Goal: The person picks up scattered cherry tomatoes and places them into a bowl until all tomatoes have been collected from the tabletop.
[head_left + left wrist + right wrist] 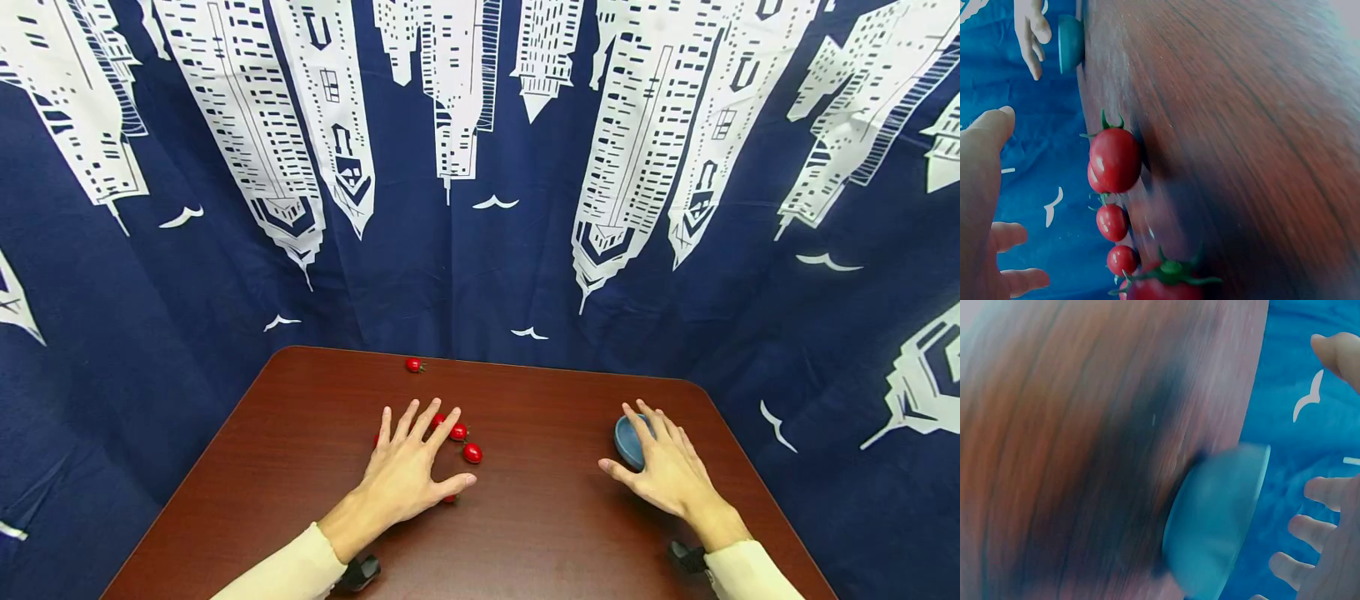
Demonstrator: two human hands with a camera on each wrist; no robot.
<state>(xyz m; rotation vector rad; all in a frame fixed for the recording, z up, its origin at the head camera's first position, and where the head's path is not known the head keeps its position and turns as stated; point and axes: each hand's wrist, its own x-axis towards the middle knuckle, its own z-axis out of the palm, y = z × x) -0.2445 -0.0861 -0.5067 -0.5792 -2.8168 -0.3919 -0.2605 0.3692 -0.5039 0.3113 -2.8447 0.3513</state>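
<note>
The left hand (401, 475) spreads, holding nothing, above the tomatoes (472, 452), left of the bowl (627, 443). The right hand (667, 473), spread and holding nothing too, is by the bowl. A soft pinch should stop tomatoes rolling. The left hand partly hides some; a lone tomato (414, 365) lies farther back than the bowl.

Worktop (540, 508) looked like wood, dark grain running through, smooth with soft sheen. Cherry tomatoes (472, 452) showed smooth, glossy skin, bright highlights; green stems (1171, 269) looked duller. Bowl (1213, 525) had smooth wall, low sheen; ceramic or plastic, I couldn't tell. Hanging cloth (480, 283) looked matt, lightly creased. My sleeve (292, 567) was matt cloth too; black piece (360, 573) at my left wrist looked like plastic.
</note>
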